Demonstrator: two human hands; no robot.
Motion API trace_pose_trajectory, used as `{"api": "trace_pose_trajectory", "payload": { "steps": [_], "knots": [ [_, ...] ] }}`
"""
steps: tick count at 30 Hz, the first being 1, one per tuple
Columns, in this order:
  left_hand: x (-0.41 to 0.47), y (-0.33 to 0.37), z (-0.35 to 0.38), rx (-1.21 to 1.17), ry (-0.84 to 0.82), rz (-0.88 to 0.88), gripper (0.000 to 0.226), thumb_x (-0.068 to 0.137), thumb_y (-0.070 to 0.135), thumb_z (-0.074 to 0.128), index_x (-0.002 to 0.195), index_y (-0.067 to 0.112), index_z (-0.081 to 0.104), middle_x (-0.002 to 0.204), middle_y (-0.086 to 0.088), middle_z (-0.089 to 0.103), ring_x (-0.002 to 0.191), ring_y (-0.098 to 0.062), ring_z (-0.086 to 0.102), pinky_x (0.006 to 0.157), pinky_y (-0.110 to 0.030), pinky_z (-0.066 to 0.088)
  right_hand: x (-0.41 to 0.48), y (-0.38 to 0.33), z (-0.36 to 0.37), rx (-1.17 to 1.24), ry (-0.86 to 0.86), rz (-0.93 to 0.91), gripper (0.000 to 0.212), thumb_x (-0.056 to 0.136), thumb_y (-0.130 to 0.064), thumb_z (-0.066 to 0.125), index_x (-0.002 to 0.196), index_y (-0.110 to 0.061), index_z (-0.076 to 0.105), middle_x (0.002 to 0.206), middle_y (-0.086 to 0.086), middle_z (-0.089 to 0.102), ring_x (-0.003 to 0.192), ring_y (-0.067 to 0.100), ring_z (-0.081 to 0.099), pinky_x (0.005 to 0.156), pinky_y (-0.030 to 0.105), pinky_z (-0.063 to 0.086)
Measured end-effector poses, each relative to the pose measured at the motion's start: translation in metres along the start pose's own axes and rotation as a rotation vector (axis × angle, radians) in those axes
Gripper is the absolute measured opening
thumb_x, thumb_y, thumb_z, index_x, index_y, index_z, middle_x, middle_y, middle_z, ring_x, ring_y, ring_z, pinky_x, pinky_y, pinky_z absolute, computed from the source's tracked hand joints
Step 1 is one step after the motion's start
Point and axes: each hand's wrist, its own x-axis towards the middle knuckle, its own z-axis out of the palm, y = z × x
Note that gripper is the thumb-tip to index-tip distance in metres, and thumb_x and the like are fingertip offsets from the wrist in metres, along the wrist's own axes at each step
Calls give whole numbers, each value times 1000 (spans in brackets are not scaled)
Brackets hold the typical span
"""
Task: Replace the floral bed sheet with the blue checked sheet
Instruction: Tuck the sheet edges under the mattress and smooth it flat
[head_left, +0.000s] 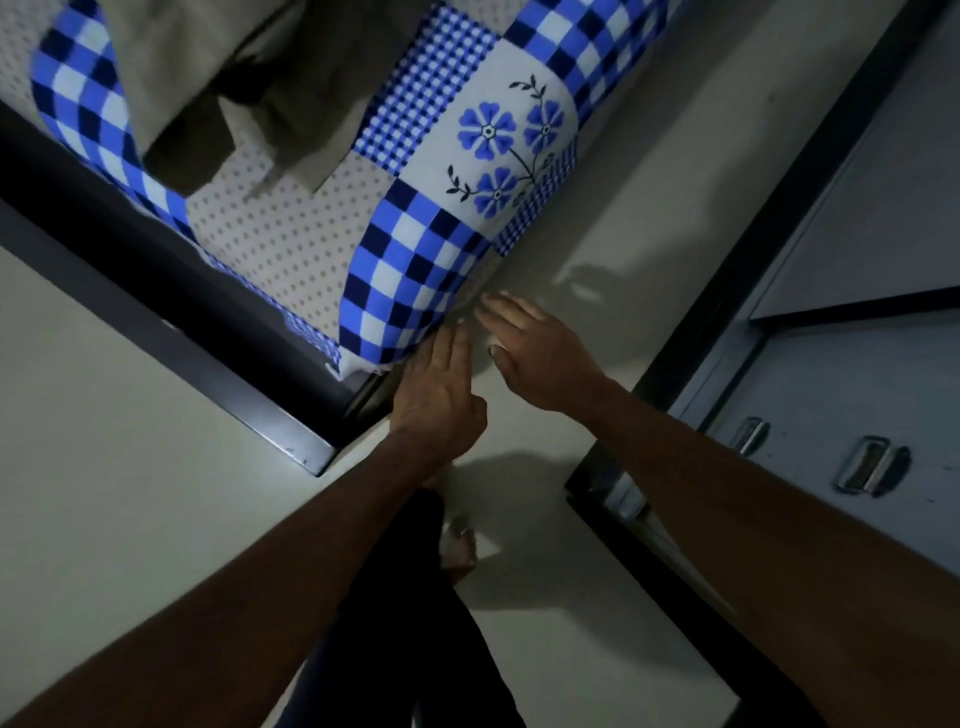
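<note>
Bed corner, low light.

- Blue-and-white checked patchwork cotton sheet (410, 280) already covers the mattress. Its corner bulges out at about 11 o'clock from both hands. One sheet edge runs from that corner toward 1 o'clock, the other toward 10 o'clock along the dark bed frame (156, 291).
- The left grip (441, 395) is the nearer. Its fingers are straight and pressed together, tips touching the underside of the corner, thumb out to the side. It pinches nothing that I can see.
- The right grip (540, 358) is just beside it at 2 o'clock. It lies flat and spread, palm down over the pale floor (104, 467), just clear of the cloth.
- Judgement: the corner is being tucked. The next push goes toward 11 o'clock, under the mattress, left grip leading.
- No separate floral sheet is identifiable. A drab olive cloth (234, 78) lies crumpled on the bed at 11 o'clock.
- Grey metal cupboard (857, 364) stands at 3 o'clock, contents hidden.
</note>
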Motion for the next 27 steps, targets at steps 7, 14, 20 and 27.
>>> {"api": "trace_pose_trajectory", "payload": {
  "steps": [7,14,20,27],
  "knots": [
    [30,30,24,182,63,-174,91,83,41,59,154,-1,21,155,-21,33,139,-34,40,114,-46,34,35,21,-4,-172,-17,-97,38,98,-28,44,132,-18,59,142,4,55,138,26,42,113,49,35],
    [64,65,18,-7,84,-384,81,71,49,43,135,-1,49,129,-20,58,117,-37,56,105,-49,41,45,40,4,-230,65,-135,36,101,-34,41,127,-24,65,131,-4,64,136,24,49,118,58,22],
    [85,57,14,-72,154,-495,52,81,37,58,118,1,64,105,-19,68,93,-37,65,82,-44,51,83,27,-20,-164,-152,-103,46,99,-30,33,130,-19,65,129,-2,67,136,22,47,115,69,20],
    [101,60,8,-200,108,-623,51,77,33,58,113,-1,67,104,-21,70,97,-40,67,88,-51,54,88,46,-29,-126,-150,-211,45,83,-32,42,111,-19,75,109,-1,75,114,24,64,102,63,44]
  ]
}}
